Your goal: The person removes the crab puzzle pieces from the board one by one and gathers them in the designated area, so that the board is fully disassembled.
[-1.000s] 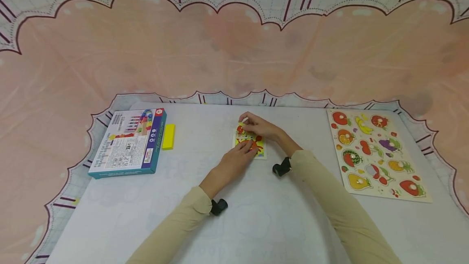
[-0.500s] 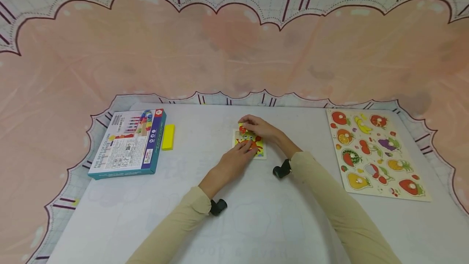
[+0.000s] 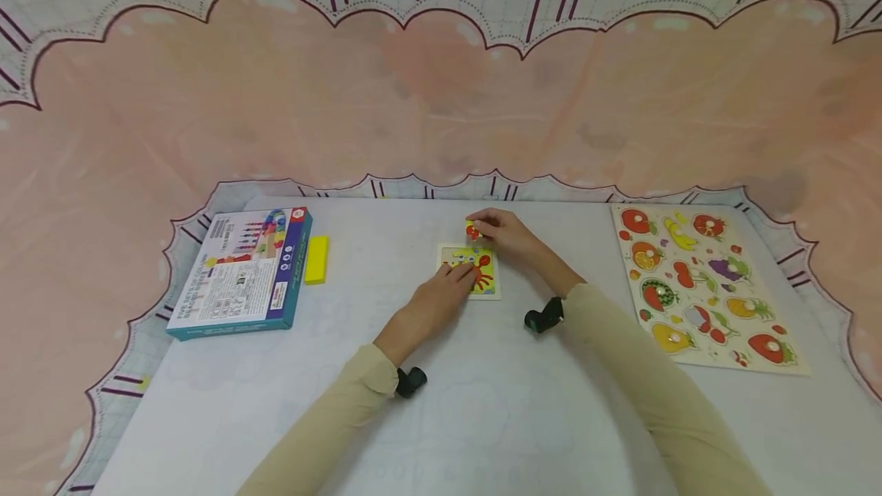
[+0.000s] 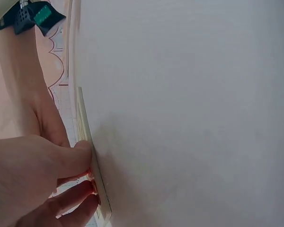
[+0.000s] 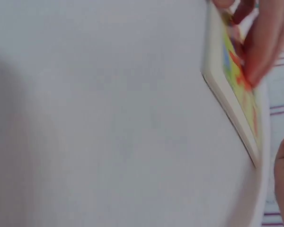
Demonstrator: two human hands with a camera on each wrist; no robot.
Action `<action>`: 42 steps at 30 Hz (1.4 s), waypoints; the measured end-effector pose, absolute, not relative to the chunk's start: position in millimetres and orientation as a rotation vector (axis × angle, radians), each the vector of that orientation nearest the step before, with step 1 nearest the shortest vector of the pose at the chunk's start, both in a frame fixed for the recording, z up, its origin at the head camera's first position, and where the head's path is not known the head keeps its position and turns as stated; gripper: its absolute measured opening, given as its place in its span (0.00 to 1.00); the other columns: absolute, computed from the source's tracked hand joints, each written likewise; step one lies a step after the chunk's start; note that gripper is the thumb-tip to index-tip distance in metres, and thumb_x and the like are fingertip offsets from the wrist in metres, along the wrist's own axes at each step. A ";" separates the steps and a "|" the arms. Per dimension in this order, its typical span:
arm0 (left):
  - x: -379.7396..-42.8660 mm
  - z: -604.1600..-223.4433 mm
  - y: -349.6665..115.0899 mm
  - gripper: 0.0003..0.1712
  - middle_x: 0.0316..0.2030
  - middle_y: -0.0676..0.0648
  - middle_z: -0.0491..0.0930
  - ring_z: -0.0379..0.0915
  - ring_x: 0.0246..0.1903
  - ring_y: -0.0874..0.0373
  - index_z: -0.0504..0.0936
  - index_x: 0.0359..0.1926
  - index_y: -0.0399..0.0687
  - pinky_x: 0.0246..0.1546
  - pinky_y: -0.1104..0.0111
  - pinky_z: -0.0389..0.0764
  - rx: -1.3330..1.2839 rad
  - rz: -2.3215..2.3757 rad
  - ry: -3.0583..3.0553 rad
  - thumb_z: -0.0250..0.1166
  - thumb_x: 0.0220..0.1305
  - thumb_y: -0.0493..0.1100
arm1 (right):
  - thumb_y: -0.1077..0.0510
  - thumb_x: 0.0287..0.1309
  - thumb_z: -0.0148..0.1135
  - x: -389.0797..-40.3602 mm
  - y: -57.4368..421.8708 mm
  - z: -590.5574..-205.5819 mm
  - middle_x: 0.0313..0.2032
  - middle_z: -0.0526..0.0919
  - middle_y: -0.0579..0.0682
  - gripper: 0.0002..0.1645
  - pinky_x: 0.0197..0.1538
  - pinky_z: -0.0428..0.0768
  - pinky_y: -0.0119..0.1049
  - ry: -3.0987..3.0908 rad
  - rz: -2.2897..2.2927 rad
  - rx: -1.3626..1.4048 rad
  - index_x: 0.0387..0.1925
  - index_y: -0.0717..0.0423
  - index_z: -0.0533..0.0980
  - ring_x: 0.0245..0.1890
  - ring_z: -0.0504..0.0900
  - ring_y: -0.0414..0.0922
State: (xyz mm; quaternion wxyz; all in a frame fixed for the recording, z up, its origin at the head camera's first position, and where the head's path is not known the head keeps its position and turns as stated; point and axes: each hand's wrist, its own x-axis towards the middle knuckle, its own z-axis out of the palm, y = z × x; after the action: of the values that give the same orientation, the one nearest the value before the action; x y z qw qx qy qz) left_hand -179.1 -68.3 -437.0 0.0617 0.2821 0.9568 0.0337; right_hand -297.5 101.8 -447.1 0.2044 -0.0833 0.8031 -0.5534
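Looking down, we see the left hand (image 3: 437, 301) resting, fingers loosely extended, on the crab puzzle (image 3: 486, 274), which lies flat near the middle of the tabletop (image 3: 475, 412). We see the right hand (image 3: 511, 236) pinching a red-and-yellow piece (image 3: 472, 232) by the puzzle's far edge. Well apart, left of the puzzle, we find a yellow block (image 3: 316, 260) just beside a box (image 3: 237, 274).

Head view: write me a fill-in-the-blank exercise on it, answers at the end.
1. The ____ hand pinches a small piece.
2. The left hand touches a puzzle picturing a ____.
3. The block beside the box is ____ in colour.
4. The large board shows pictures of ____.
Missing words: right; crab; yellow; fruit.
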 end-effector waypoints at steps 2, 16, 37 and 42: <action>-179.6 -435.4 -67.8 0.26 0.71 0.46 0.63 0.64 0.64 0.49 0.65 0.70 0.43 0.62 0.63 0.75 0.831 0.095 2.878 0.51 0.73 0.37 | 0.55 0.71 0.51 -295.6 111.5 -443.0 0.55 0.77 0.56 0.18 0.48 0.80 0.27 2.285 -1.499 -0.241 0.56 0.58 0.74 0.47 0.74 0.45; -179.5 -434.6 -66.7 0.28 0.73 0.46 0.59 0.59 0.68 0.50 0.62 0.72 0.44 0.67 0.63 0.70 0.779 0.103 2.840 0.51 0.73 0.35 | 0.58 0.70 0.53 -281.2 150.3 -448.7 0.45 0.78 0.57 0.16 0.38 0.75 0.26 2.444 -1.207 -0.260 0.53 0.62 0.75 0.38 0.72 0.45; -176.9 -431.3 -66.1 0.29 0.73 0.45 0.58 0.57 0.70 0.48 0.60 0.72 0.42 0.70 0.62 0.66 0.793 0.092 2.842 0.51 0.72 0.35 | 0.60 0.68 0.54 -271.2 140.3 -446.1 0.45 0.80 0.58 0.13 0.49 0.76 0.35 2.614 -1.020 -0.346 0.48 0.63 0.77 0.43 0.73 0.49; -176.9 -432.8 -65.9 0.29 0.73 0.46 0.58 0.57 0.70 0.48 0.61 0.72 0.42 0.69 0.61 0.67 0.790 0.097 2.847 0.51 0.73 0.36 | 0.59 0.67 0.55 -269.2 136.4 -443.8 0.43 0.81 0.57 0.11 0.49 0.77 0.38 2.676 -0.935 -0.376 0.46 0.62 0.78 0.42 0.74 0.48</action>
State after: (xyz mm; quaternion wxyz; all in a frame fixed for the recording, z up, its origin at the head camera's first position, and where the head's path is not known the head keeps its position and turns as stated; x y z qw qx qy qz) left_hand -176.9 -65.9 -432.8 0.0926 0.2661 0.9589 0.0328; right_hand -269.2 136.4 -443.8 0.1404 -0.1300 0.9266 -0.3239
